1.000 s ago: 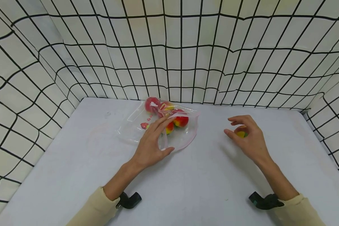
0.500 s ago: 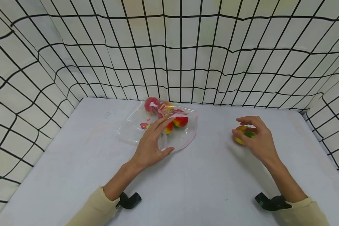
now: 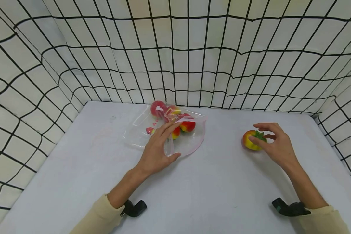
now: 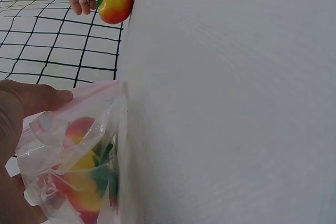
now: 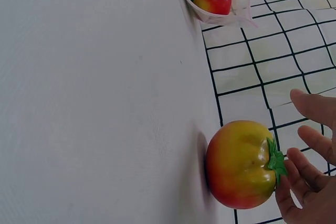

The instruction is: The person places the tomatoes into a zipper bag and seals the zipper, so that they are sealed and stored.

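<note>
A yellow-and-red tomato with a green leafy top rests on the white table at the right. My right hand is just to its right, fingers spread and loosely bent; in the right wrist view the lower fingertips are close to the leafy top, and whether they touch it I cannot tell. My left hand lies with spread, fairly straight fingers on a clear plastic bag with a pink rim. Several red-and-yellow fruits are inside the bag, partly hidden by that hand and the creased plastic.
Black netting rises behind the table and along both sides. The white tabletop stretches in front of the bag and between the two hands. Black wrist cameras sit at both sleeves.
My right hand has moved to the right and set the tomato down, and its fingers have come off the fruit. My left hand and the bag have stayed in place.
</note>
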A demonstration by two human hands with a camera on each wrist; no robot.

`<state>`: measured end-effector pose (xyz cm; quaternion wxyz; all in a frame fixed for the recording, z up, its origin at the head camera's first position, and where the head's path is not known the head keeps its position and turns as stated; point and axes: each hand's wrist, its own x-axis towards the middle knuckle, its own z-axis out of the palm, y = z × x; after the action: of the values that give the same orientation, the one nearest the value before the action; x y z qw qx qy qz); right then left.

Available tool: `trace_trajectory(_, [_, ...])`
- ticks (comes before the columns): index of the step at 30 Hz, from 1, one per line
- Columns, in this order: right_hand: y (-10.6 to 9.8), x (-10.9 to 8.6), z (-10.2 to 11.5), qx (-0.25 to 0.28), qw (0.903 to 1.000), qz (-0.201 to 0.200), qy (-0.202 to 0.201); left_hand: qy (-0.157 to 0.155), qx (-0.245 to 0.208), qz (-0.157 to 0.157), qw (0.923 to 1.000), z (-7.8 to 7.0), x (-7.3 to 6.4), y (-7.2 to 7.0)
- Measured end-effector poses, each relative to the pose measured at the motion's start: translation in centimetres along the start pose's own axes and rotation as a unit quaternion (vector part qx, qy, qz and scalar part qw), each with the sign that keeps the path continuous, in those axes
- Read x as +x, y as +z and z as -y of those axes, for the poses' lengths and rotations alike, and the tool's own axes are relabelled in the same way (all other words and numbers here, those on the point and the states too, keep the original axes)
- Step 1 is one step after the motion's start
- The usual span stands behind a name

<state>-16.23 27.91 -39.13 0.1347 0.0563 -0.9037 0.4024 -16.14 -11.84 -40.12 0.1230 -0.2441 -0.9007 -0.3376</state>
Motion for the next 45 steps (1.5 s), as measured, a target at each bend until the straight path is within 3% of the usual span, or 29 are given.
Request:
trace_trajectory(9, [-0.5, 0.1, -0.6, -0.011, 0.9998, 0.0, 0.017, 0.004, 0.002, -0.006, 1.0, 0.1, -0.1, -0.2])
trace_trajectory(16, [-1.3, -0.2, -1.8, -0.057, 0.9938, 0.071, 0.064, 0.0, -0.002, 0.001, 1.0, 0.1, 0.0, -0.2])
trace_trajectory(26, [-1.3, -0.5, -2.4, -0.072, 0.9875, 0.124, 0.066, 0.002, -0.004, 0.005, 1.0, -0.1, 0.2, -0.1])
trace_trajectory(40, [-0.2, -0.5, -2.1, -0.033, 0.9877, 0.145, 0.05, -0.003, -0.001, 0.006, 1.0, 0.1, 0.1, 0.0])
trace_trajectory(45, [0.4, -0.6, -1.6, -0.009, 0.9858, 0.154, 0.066, 0.002, -0.005, 0.004, 1.0, 0.1, 0.0, 0.0])
